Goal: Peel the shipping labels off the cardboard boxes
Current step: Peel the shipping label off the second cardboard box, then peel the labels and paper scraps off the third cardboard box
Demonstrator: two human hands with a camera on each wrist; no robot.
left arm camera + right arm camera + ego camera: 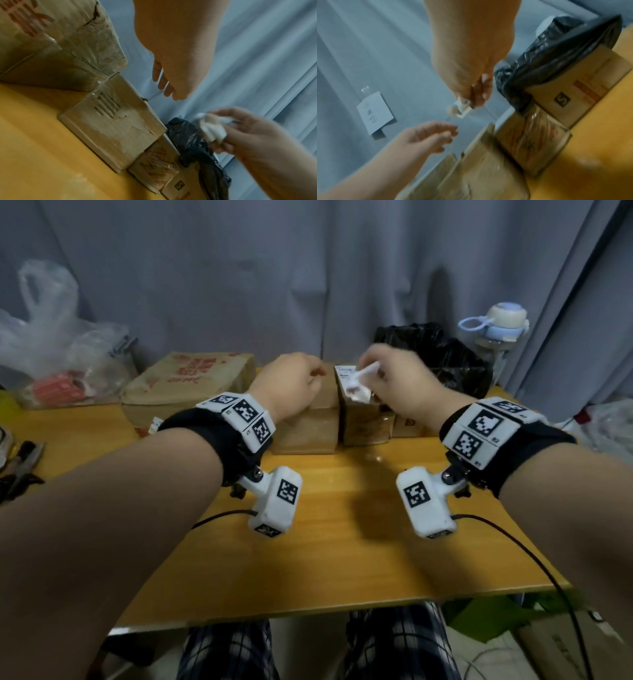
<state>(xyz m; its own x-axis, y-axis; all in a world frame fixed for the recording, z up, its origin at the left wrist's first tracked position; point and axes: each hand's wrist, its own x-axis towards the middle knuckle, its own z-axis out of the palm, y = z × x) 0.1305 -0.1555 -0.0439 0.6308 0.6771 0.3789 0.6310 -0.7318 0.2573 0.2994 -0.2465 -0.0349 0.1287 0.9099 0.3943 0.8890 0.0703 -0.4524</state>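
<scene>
- My right hand [399, 381] is up over the boxes. Its fingers pinch a crumpled white piece of label [368, 371]. In the right wrist view the piece [462, 109] hangs from my fingertips, off the cardboard.
- My left hand [291, 385] holds nothing. Its fingers hang loose and a little curled. It is over the left small box [308, 426]; I cannot tell if it touches the top.
- The two hands are near each other but not touching. The torn piece is between them, closer to the right one.
- More white label [352, 386] is still stuck on top of the middle small box [363, 422], just under my right hand. It looks torn and wrinkled.
- In the left wrist view the front of a small box [113, 129] shows pale, rough patches.
- A big flat box with red print [188, 385] sits to the left, next to the small ones.
- A box with an S mark [573, 94] sits to the right, and a black plastic bag [445, 357] lies on and behind it.
- All the boxes stand on a yellow wooden table [325, 559].
- A blue and white bottle [496, 333] stands at the far right.
</scene>
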